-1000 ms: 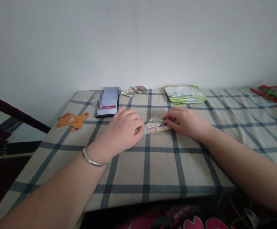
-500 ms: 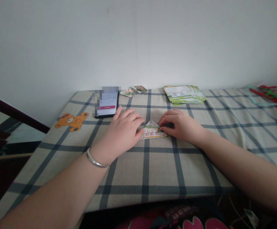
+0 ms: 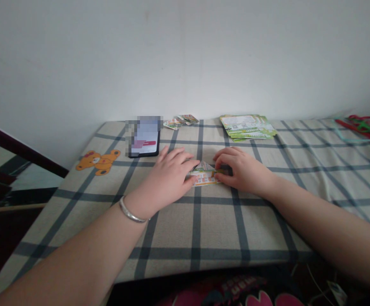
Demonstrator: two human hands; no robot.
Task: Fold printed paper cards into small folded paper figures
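A small printed sheet of paper (image 3: 205, 177), folded so that a triangular peak rises at its far side, lies on the checked tablecloth in front of me. My left hand (image 3: 174, 172), with a silver bangle at the wrist, has its thumb and forefinger closed on the paper's left end. At the right end, my right hand (image 3: 236, 166) pinches the paper between thumb and curled fingers. Both ends of the sheet are partly hidden by my fingers.
A phone (image 3: 146, 138) lies beyond my left hand, with small folded paper pieces (image 3: 181, 121) beside it. A stack of green leaflets (image 3: 248, 126) is by the wall. Coloured strips (image 3: 368, 127) lie far right; a bear cutout (image 3: 98, 162) is at left.
My left thumb and forefinger have come in closer around the paper's left end. The right hand stays at its end. The whole view has shifted slightly.
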